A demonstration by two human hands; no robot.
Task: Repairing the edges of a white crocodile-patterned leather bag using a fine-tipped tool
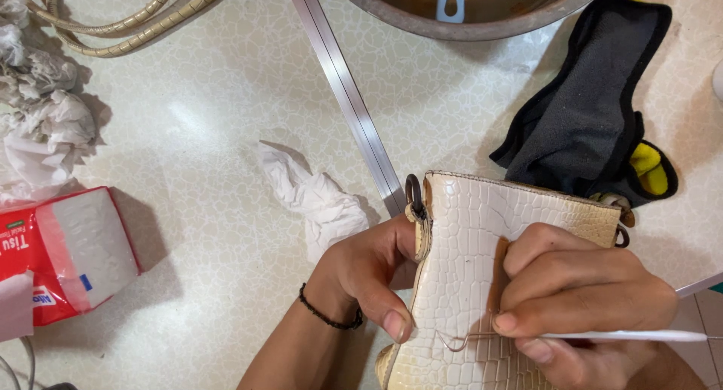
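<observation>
**Cream bag held on the table edge, thin stick in the right hand**

Surroundings first. Crumpled white tissue [320, 198] lies just left of the bag, near the left wrist. A metal strip [343, 89] runs diagonally down the table [211, 119] and passes behind the bag's upper left corner. A black cloth [584, 111] with a yellow patch lies touching the bag's upper right corner. A round metal basin [467, 10] sits at the top edge, partly cut off. Beige cords [128, 21] loop at top left; a pile of used tissues [38, 104] below them.

Packages — a soft tissue pack [64, 251] at the left edge, red wrapper with a clear window showing white tissue, lying flat at a slant.

Bag [467, 239]: cream, crocodile-pattern, glossy, at lower centre, dark ring at its upper left corner.

Left hand [365, 273] — clasps the bag's left edge, thumb on the front, black bead bracelet [327, 315] at the wrist.

Right hand [584, 300] — rests on the bag's front, fingers pinched around a thin white stick [625, 335] whose tip touches the bag's surface.
</observation>
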